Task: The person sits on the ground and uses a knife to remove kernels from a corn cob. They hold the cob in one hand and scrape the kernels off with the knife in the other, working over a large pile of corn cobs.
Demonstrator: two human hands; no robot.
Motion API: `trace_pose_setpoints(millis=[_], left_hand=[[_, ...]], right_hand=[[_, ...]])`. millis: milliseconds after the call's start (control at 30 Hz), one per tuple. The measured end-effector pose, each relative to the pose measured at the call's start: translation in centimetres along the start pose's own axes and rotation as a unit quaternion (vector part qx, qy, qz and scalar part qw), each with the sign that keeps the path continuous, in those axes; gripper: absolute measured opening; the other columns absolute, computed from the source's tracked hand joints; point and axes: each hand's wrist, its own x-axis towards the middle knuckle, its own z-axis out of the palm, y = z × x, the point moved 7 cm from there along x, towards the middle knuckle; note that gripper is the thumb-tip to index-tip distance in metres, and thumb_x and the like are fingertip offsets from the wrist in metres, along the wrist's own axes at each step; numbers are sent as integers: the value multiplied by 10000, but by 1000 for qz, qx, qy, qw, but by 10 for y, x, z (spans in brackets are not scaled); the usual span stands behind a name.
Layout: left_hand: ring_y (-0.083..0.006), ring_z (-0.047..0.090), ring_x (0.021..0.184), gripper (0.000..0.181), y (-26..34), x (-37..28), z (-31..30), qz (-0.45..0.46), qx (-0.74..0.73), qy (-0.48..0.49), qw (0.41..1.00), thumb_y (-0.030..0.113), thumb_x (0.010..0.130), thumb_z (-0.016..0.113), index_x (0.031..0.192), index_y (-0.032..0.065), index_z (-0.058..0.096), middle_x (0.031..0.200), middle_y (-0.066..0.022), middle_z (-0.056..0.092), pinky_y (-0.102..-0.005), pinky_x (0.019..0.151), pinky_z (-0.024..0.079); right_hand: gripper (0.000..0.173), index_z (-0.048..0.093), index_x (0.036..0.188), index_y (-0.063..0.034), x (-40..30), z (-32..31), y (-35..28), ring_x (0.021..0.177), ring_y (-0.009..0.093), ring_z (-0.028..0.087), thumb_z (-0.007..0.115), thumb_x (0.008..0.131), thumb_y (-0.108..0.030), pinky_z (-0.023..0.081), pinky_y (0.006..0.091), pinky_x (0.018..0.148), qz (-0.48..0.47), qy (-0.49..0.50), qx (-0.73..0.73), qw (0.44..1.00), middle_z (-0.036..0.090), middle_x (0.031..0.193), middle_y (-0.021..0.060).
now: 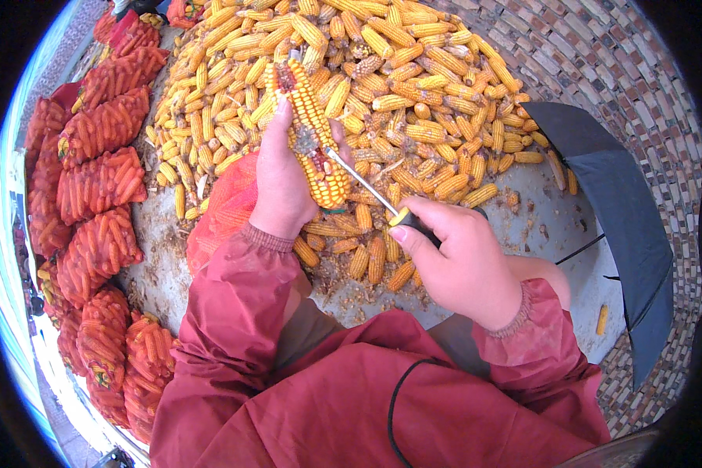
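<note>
My left hand [284, 175] holds a yellow ear of corn [313, 117] tilted upright in front of me. Some kernels are gone from the ear, baring reddish cob near its top and lower part, with a greyish damaged patch between. In my right hand [462, 257] is a screwdriver [368, 186] with a yellow and black handle; its metal tip touches the lower bare part of the ear. Behind both hands lies a large heap of husked corn ears [421, 131]. A red mesh bag [225, 205] lies beside my left wrist.
Filled red mesh bags of corn [102, 181] line the left side. An opened dark umbrella [614, 193] rests at the right, near a brick wall or paving [637, 76]. Loose kernels and debris litter the grey ground [164, 257]. Part of a person shows at the top left.
</note>
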Motion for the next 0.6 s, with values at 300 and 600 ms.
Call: trace_pose_setpoints(millis=[300,600], left_hand=[[-250,675,703,460,-2,-4,4,21,37,13,999,521,1126,422,1136,89,580,895,-121,679,-386,634,576],[-255,643,691,443,-9,-2,8,0,2,8,1000,542,1128,406,1135,126,559,859,-110,642,-397,622,545]], right_hand=[[209,654,1054,9,1,2,-3,807,477,662,688,997,-190,509,545,712,7,-21,-29,999,679,830,243],[209,633,957,10,5,1,0,715,464,642,692,999,-186,474,525,645,49,-38,25,998,633,743,245]])
